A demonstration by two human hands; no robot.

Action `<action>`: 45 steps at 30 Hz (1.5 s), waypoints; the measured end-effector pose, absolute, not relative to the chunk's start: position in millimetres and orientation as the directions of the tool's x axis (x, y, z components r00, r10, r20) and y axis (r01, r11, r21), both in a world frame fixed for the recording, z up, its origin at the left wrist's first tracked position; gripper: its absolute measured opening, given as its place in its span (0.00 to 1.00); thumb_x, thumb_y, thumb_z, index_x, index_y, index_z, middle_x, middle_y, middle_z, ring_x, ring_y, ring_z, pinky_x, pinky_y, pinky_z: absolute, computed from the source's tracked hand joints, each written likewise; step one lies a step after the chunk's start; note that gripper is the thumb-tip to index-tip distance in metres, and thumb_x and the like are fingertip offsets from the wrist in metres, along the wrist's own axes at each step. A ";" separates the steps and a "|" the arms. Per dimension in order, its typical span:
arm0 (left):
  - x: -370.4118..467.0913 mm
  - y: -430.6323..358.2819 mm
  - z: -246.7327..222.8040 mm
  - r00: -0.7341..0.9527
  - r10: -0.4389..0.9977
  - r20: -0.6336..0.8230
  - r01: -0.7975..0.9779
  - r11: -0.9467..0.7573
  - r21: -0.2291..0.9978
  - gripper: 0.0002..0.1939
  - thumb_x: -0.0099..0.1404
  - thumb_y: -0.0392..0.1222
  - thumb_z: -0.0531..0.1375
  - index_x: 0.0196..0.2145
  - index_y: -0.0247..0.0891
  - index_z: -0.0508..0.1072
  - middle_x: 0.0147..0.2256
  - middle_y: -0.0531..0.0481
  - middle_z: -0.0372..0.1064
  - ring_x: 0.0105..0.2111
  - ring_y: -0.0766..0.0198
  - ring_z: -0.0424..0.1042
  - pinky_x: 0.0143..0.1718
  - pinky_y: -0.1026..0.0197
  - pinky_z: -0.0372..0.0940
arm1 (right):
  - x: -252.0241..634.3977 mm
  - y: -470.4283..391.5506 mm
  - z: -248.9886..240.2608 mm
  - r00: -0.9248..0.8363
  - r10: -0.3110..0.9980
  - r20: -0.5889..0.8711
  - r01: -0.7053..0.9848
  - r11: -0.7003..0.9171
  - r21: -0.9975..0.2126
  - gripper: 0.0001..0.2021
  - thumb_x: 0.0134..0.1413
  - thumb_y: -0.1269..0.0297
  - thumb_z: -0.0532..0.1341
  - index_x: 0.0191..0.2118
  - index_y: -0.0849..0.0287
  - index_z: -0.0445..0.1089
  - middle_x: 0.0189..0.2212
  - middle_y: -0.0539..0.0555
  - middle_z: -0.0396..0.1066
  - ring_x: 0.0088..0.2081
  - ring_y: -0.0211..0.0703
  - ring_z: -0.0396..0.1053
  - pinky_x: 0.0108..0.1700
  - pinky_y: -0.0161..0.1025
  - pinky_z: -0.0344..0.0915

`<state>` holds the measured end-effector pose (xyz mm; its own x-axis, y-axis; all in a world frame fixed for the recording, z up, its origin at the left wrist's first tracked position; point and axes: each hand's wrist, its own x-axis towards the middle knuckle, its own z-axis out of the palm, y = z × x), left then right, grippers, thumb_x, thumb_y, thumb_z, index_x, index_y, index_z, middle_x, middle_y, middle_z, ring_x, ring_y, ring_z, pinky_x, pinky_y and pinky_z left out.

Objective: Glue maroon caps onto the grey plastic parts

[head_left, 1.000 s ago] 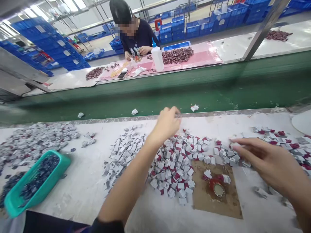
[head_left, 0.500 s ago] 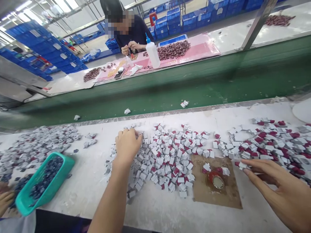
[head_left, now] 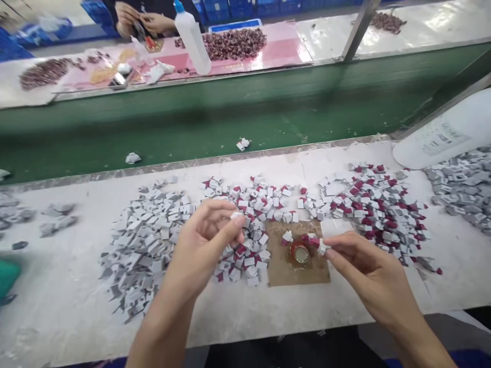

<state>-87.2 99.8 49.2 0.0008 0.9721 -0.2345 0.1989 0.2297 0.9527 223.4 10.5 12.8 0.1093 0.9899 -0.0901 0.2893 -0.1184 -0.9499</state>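
Between thumb and fingers, my left hand (head_left: 209, 245) pinches a small white piece (head_left: 237, 216) above the middle pile of white and dark red pieces (head_left: 264, 204). My right hand (head_left: 374, 273) holds a white-and-red piece (head_left: 322, 248) by its white end, over the right edge of a brown square board (head_left: 276, 271). On the board sits a round red-rimmed cap (head_left: 301, 254) in a wet patch, with a loose white-and-red piece (head_left: 287, 236) beside it. A heap of plain grey-white pieces (head_left: 141, 250) lies left of and partly behind my left hand.
More white-and-red pieces (head_left: 376, 204) lie at the right, near a large white bottle (head_left: 445, 133). A green trough (head_left: 184, 117) runs behind the table. Beyond it, a person's hands (head_left: 141, 20) work near a glue bottle (head_left: 194, 43). A teal basket (head_left: 8, 276) shows at the left edge.
The view has shifted right and down. My left hand has come off the pile with a white piece. My right hand has moved its piece left to the board's edge.
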 end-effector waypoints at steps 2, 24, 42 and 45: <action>-72.3 86.1 47.2 0.054 0.956 -0.289 0.138 0.280 0.950 0.13 0.73 0.53 0.77 0.48 0.46 0.84 0.29 0.52 0.81 0.30 0.61 0.81 0.30 0.63 0.75 | 216.6 3.7 11.6 0.100 0.992 -0.080 0.282 -0.106 -0.953 0.08 0.77 0.57 0.73 0.55 0.42 0.89 0.46 0.53 0.87 0.46 0.46 0.88 0.45 0.35 0.86; -19.0 58.0 32.8 0.133 0.928 -0.349 0.053 0.345 0.937 0.05 0.74 0.46 0.75 0.45 0.47 0.87 0.36 0.51 0.86 0.35 0.60 0.84 0.37 0.62 0.80 | 210.1 -4.0 25.3 0.108 0.994 -0.001 0.272 -0.031 -0.962 0.11 0.75 0.66 0.74 0.54 0.41 0.91 0.44 0.52 0.87 0.44 0.48 0.85 0.45 0.42 0.83; 9.4 67.1 36.3 0.354 0.865 -0.356 -0.149 0.428 0.891 0.02 0.77 0.41 0.75 0.46 0.45 0.88 0.37 0.52 0.89 0.40 0.60 0.90 0.44 0.64 0.84 | 210.4 13.0 21.3 0.158 0.970 -0.187 -0.144 -0.164 -0.976 0.07 0.74 0.54 0.78 0.53 0.40 0.91 0.47 0.52 0.89 0.47 0.49 0.87 0.50 0.45 0.87; 7.9 66.3 33.1 0.358 0.863 -0.358 -0.104 0.418 0.903 0.04 0.76 0.44 0.76 0.47 0.46 0.89 0.39 0.50 0.88 0.39 0.59 0.88 0.42 0.62 0.83 | 210.1 13.7 22.0 0.145 0.974 -0.177 -0.125 -0.159 -0.979 0.07 0.73 0.55 0.77 0.53 0.42 0.92 0.46 0.53 0.88 0.47 0.49 0.87 0.49 0.45 0.87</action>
<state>7.9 66.3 33.1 0.3576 0.8626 -0.3578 -0.1040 0.4175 0.9027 210.1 13.7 22.0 0.1446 0.9735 -0.1770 -0.1253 -0.1594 -0.9792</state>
